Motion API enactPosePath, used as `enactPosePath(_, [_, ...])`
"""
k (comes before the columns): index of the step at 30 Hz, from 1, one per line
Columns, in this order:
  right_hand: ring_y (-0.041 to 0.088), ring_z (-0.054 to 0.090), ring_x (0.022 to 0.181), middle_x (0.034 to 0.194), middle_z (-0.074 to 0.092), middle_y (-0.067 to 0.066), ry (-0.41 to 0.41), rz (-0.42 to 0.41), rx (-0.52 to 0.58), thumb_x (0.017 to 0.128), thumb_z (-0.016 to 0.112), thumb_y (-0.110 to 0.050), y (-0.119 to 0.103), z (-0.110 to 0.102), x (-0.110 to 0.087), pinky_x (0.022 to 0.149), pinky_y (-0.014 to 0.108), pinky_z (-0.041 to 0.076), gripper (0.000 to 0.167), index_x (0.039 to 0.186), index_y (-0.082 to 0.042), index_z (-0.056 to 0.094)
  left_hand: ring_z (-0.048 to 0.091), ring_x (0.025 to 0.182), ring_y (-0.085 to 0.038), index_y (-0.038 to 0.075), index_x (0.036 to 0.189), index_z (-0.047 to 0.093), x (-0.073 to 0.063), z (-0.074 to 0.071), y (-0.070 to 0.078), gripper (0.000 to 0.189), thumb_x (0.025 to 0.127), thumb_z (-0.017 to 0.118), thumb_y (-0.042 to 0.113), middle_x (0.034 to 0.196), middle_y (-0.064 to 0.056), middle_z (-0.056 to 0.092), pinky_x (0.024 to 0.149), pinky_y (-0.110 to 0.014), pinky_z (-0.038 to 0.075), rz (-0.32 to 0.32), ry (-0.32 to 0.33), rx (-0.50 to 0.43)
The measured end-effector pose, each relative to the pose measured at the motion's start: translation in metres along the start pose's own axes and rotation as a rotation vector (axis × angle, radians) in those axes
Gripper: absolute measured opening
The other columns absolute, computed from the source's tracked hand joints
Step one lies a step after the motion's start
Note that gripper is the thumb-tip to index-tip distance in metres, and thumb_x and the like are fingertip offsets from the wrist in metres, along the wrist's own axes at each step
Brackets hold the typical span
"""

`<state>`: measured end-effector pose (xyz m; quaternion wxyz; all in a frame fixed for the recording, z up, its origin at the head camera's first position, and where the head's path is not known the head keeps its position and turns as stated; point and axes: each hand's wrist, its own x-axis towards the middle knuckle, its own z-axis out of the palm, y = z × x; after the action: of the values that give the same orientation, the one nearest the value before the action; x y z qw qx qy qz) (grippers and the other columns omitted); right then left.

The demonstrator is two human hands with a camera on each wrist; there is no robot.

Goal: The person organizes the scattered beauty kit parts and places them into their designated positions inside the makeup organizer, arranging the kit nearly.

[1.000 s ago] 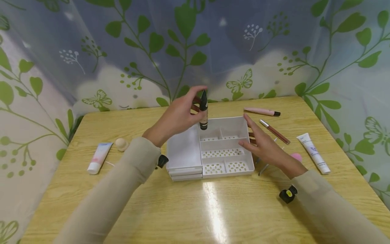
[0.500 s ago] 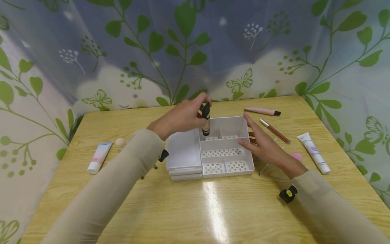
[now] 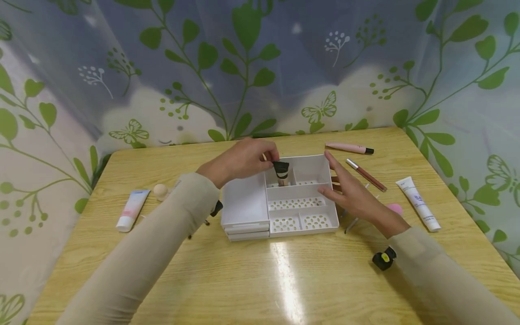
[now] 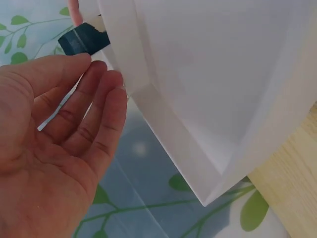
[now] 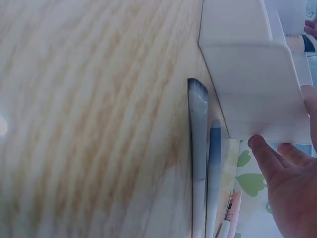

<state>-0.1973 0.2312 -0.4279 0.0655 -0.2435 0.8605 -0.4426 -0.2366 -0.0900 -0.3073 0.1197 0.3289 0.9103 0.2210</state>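
Observation:
A white desktop organizer [image 3: 245,198] stands mid-table, with a flat-topped drawer part at left and open compartments at right. In its rear left compartment a small beige cosmetic tube [image 3: 283,181] with a black cap stands slightly tilted. My left hand [image 3: 243,158] is just above and left of that cap, its fingers loosely bent and their tips close by. The left wrist view shows the thumb tip at the edge of the black cap [image 4: 84,39]. With my right hand [image 3: 351,192] I hold the organizer's right wall, thumb over the rim and fingers along the outside.
Right of the organizer lie a pink tube [image 3: 347,148], a brown lip gloss [image 3: 367,175], a white tube [image 3: 418,204], a pink sponge [image 3: 395,209] and thin brushes [image 5: 199,148]. At left are a pink-white tube [image 3: 133,210] and a beige sponge [image 3: 160,191].
My left hand has lowered the black-capped tube into the rear left compartment, and its fingers have loosened from the cap. The right hand has stayed on the organizer.

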Motion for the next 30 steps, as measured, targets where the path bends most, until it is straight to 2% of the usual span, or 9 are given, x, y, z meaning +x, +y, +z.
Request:
enactPosePath(6, [0.059, 0.048, 0.148, 0.181, 0.010, 0.027, 0.001, 0.006, -0.005, 0.112, 0.063, -0.016, 0.001, -0.001, -0.001, 0.117, 0.068, 0.049, 0.095, 0.177, -0.023, -0.006, 0.074, 0.116, -0.022, 0.010, 0.128, 0.074, 0.005, 0.004, 0.004, 0.021, 0.108, 0.069, 0.015, 0.127, -0.006, 0.077, 0.105, -0.039, 0.059, 0.001, -0.035, 0.049])
enactPosePath(17, [0.059, 0.048, 0.148, 0.180, 0.013, 0.028, 0.002, 0.004, -0.001, 0.112, 0.064, -0.015, 0.004, 0.000, 0.001, 0.116, 0.068, 0.049, 0.096, 0.177, -0.023, -0.006, 0.074, 0.112, -0.020, 0.011, 0.126, 0.074, 0.006, 0.007, 0.008, 0.021, 0.107, 0.072, 0.020, 0.123, -0.004, 0.078, 0.102, -0.038, 0.060, -0.008, -0.022, 0.056])
enactPosePath(23, [0.058, 0.048, 0.148, 0.181, 0.011, 0.027, -0.007, 0.007, -0.011, 0.112, 0.064, -0.017, 0.003, 0.000, 0.002, 0.116, 0.068, 0.050, 0.095, 0.177, -0.021, -0.006, 0.074, 0.115, -0.022, 0.012, 0.130, 0.072, -0.001, -0.002, 0.006, 0.023, 0.108, 0.068, 0.014, 0.128, -0.005, 0.076, 0.103, -0.038, 0.060, -0.009, -0.022, 0.012])
enactPosePath(30, [0.057, 0.048, 0.148, 0.181, 0.010, 0.026, -0.008, 0.011, -0.011, 0.113, 0.063, -0.018, 0.003, 0.000, 0.001, 0.117, 0.068, 0.050, 0.095, 0.177, -0.027, -0.006, 0.074, 0.114, -0.023, 0.010, 0.131, 0.072, -0.012, -0.008, -0.001, 0.024, 0.108, 0.071, 0.019, 0.127, -0.005, 0.076, 0.102, -0.039, 0.061, -0.007, 0.006, -0.005])
